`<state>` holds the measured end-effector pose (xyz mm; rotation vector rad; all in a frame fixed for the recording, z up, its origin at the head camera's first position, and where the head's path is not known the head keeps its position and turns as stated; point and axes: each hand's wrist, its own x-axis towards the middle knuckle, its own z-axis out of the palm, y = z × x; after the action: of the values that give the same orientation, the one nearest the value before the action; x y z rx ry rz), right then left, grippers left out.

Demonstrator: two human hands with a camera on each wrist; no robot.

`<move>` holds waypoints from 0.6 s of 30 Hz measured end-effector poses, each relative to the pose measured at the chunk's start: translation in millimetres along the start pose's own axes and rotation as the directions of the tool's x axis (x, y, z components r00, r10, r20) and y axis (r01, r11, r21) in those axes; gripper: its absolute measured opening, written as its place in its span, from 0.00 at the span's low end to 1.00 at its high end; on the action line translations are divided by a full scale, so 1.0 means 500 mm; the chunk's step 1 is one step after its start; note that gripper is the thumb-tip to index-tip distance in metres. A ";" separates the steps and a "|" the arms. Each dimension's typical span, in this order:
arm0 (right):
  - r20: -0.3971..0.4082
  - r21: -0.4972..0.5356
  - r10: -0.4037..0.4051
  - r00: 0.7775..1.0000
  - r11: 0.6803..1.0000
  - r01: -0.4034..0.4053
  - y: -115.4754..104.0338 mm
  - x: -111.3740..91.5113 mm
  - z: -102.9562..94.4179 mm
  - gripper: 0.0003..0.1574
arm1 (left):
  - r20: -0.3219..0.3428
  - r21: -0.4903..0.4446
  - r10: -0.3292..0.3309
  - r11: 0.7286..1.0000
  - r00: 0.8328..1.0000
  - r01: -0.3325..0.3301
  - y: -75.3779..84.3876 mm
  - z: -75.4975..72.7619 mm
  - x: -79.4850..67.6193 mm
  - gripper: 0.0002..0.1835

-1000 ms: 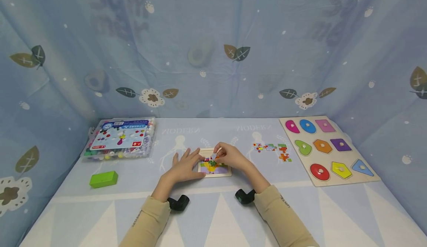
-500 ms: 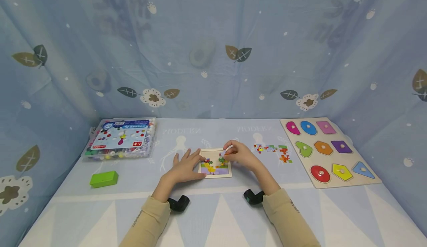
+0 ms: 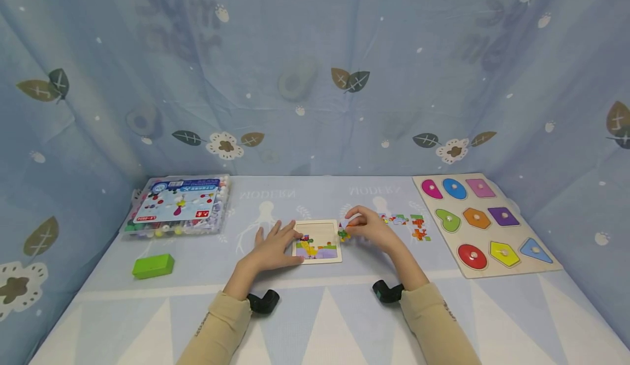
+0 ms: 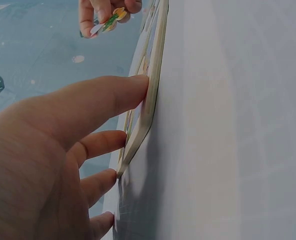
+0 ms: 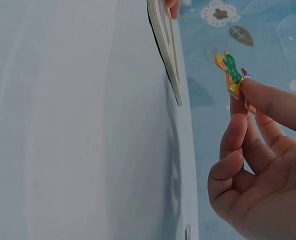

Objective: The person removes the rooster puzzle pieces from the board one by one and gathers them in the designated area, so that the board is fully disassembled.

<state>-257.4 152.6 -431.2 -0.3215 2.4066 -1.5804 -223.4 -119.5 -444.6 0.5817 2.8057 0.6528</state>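
Observation:
A small wooden puzzle tray (image 3: 317, 261) lies mid-table, its lower part filled with picture pieces and its upper part showing bare wood. My left hand (image 3: 269, 249) rests at the tray's left side, fingers spread, with the thumb touching the near edge, as the left wrist view also shows. Just beyond the tray's right edge, my right hand (image 3: 373, 229) pinches a jigsaw piece (image 5: 232, 72) between thumb and fingers. That piece is green, yellow and orange, and it is held above the table. Several loose jigsaw pieces (image 3: 419, 227) lie right of the right hand, partly hidden by it.
A wooden shape board (image 3: 479, 239) with colourful knobbed shapes lies at the right. At the back left stands a clear plastic box (image 3: 176, 203) of coloured parts. A green block (image 3: 153, 266) sits in front of it. A patterned curtain (image 3: 315, 80) hangs behind the table.
My right hand has moved right, from over the tray to beyond its right edge, carrying the jigsaw piece. My left hand has stayed in place on the tray.

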 end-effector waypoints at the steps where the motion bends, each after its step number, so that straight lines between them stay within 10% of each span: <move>1: -0.007 -0.003 0.007 1.000 1.000 -0.007 0.000 -0.002 -0.003 0.17 | -0.002 -0.002 0.001 1.000 1.000 -0.001 0.000 0.000 0.000 0.30; 18: -0.077 -0.007 0.044 0.996 0.999 -0.044 0.029 -0.033 -0.069 0.19 | -0.005 0.000 0.001 1.000 1.000 -0.001 0.000 0.002 0.001 0.29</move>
<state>-253.4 193.2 -430.0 -0.2115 2.4605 -1.5918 -223.6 -118.9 -445.4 0.5818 2.8102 0.6552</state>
